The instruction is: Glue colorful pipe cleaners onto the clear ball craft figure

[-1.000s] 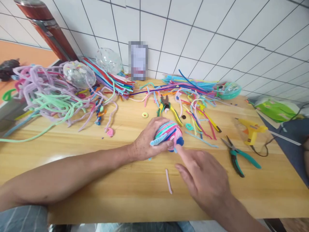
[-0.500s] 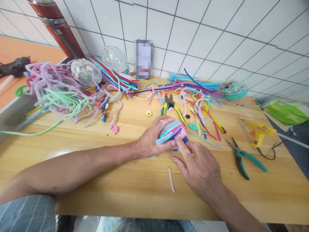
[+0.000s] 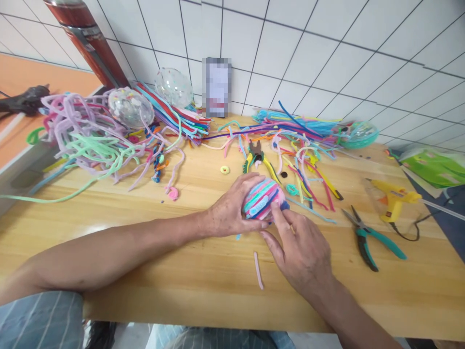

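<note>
My left hand [image 3: 228, 203] is closed around a ball [image 3: 259, 198] wrapped in fuzzy pipe-cleaner stripes of pink, mint, blue and white. Its thumb lies along the lower side, and the fingers go over the top and behind. A short light-blue piece [image 3: 258, 206] lies across the stripes. From the right, my right hand [image 3: 301, 237] presses a stretched index fingertip on the ball's pink part. The right thumb stands apart, below the ball; the other right fingers are partly hidden. Dark blue shows at the ball's right end. A short pale-pink pipe cleaner [image 3: 258, 270] lies on the table below.
Yellow-green pliers [image 3: 257, 155] lie behind the ball. To the right are teal-handled pliers [image 3: 366, 237] and a yellow glue gun [image 3: 394, 198] with its cord. Pipe-cleaner bundles [image 3: 298, 123], a lilac-and-mint tangle [image 3: 87, 135], clear balls [image 3: 131, 107] and a phone [image 3: 218, 87] line the back.
The ball has turned in my left hand, so more stripes face up and the light-blue piece sits nearer its middle. My right index fingertip has shifted slightly right with it.
</note>
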`<state>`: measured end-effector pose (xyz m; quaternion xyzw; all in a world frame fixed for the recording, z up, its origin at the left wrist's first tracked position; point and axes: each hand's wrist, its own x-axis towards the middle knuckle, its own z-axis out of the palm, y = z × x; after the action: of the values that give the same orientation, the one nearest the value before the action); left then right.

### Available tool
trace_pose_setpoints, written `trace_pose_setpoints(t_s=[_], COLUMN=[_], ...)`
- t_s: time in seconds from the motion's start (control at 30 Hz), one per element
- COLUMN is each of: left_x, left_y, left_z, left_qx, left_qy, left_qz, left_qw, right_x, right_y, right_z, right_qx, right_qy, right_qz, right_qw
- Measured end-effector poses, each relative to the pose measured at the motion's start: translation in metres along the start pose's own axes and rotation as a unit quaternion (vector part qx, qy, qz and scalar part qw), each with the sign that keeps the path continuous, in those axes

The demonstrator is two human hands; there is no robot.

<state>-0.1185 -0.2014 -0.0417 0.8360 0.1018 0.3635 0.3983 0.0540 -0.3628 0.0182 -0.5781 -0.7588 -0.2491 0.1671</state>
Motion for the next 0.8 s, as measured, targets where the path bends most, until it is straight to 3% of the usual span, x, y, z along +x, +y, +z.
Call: trace_pose_setpoints(t_s=[0.8], left_x=[-0.0014], left_y=[0.0073], left_z=[-0.005], left_qx=[-0.007], left_qy=[-0.02], left_qz=[-0.006], left_qw=[1.0], right_x=[0.0018], right_y=[0.0032], right_z=[0.0003], right_qx=[0.09], right_qy=[0.024], right_qz=[0.011], right_qw=[0.996])
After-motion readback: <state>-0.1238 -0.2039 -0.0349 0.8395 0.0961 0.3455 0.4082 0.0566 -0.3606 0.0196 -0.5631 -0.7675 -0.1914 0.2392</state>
